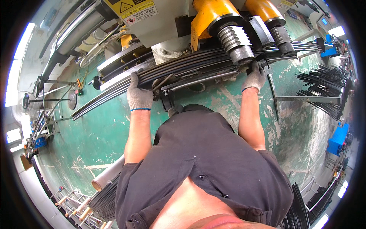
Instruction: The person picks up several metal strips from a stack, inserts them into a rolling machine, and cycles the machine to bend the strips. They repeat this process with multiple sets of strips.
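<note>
Several long, thin dark metal bars (183,64) lie side by side across the machine front, their left ends sticking out over the floor. My left hand (139,94), in a grey knit glove with a blue cuff edge, is closed around the bars left of the machine's middle. Further right, my right hand (255,76), gloved alike, grips the bars just beside a blunt steel cylinder (241,55); its fingertips are partly hidden. Above that cylinder are a coarse-threaded steel screw (228,37) and an orange housing (216,13). A second threaded screw (280,35) stands to the right.
A round steel rod (200,81) runs below the bars. Many dark bars (323,86) are heaped on a metal stand (308,99) at right. A cardboard-ended roll (107,174) and more stacked bars (104,194) lie lower left. The green floor (105,137) is worn.
</note>
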Tool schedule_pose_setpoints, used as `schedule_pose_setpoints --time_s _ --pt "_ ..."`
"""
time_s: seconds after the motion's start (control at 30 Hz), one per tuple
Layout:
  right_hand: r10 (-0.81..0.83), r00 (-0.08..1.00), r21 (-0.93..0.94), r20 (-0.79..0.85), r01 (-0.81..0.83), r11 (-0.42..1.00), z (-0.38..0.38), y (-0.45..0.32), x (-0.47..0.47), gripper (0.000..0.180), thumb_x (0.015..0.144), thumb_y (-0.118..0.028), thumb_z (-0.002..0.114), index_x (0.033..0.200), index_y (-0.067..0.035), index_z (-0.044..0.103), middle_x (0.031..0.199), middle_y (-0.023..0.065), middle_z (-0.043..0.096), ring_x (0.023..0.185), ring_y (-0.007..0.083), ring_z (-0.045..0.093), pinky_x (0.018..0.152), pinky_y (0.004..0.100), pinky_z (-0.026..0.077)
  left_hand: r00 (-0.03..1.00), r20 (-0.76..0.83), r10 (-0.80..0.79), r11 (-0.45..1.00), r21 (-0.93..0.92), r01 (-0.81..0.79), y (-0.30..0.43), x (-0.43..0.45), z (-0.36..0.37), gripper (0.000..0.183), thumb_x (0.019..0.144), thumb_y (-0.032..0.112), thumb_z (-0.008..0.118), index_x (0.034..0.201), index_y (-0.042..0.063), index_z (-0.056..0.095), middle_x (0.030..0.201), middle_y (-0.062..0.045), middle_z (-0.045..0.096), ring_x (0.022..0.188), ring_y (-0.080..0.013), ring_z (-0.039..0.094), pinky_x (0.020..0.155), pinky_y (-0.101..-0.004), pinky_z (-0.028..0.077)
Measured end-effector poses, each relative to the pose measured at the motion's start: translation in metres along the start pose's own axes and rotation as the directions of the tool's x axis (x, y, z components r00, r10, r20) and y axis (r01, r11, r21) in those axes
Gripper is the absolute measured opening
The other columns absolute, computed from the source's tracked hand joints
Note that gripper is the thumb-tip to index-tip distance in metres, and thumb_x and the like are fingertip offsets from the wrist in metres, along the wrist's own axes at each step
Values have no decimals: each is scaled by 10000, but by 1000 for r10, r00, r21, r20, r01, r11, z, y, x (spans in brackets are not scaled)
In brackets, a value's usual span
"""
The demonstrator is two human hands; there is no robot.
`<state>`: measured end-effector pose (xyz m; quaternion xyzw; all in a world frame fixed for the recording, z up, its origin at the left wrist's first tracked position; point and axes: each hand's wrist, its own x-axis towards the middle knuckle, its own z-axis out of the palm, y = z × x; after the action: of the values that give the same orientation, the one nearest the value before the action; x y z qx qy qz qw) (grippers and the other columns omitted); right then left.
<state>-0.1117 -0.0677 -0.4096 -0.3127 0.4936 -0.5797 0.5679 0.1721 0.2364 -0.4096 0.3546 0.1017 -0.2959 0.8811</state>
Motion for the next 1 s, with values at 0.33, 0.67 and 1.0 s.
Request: schedule_pose_setpoints --time_s 0.33,0.67,1.0 --pt "-251 967 -394 43 247 885 16 -7 15 376 965 -227 697 1169 89 706 1033 110 754 888 179 670 835 334 523 996 23 91 940 328 -94 -1 -10 3 304 1068 117 556 1302 -70 607 1284 -151 679 1185 -224 638 1085 -335 483" --pt "-295 955 -359 -6 274 892 6 2 42 267 912 -163 780 1082 39 743 1008 92 768 887 183 666 858 338 520 999 -21 -42 998 40 43 1 -28 25 374 1106 223 494 1314 -66 610 1333 -187 664 1233 -289 641 1115 -399 507" --pt "-261 962 -504 -80 187 843 22 -17 41 375 879 -279 764 1112 15 744 1049 172 773 991 284 732 924 389 531 995 -92 -40 999 10 41 -3 -18 31 315 1073 194 551 1256 -48 637 1281 -181 681 1190 -319 655 1103 -443 514"
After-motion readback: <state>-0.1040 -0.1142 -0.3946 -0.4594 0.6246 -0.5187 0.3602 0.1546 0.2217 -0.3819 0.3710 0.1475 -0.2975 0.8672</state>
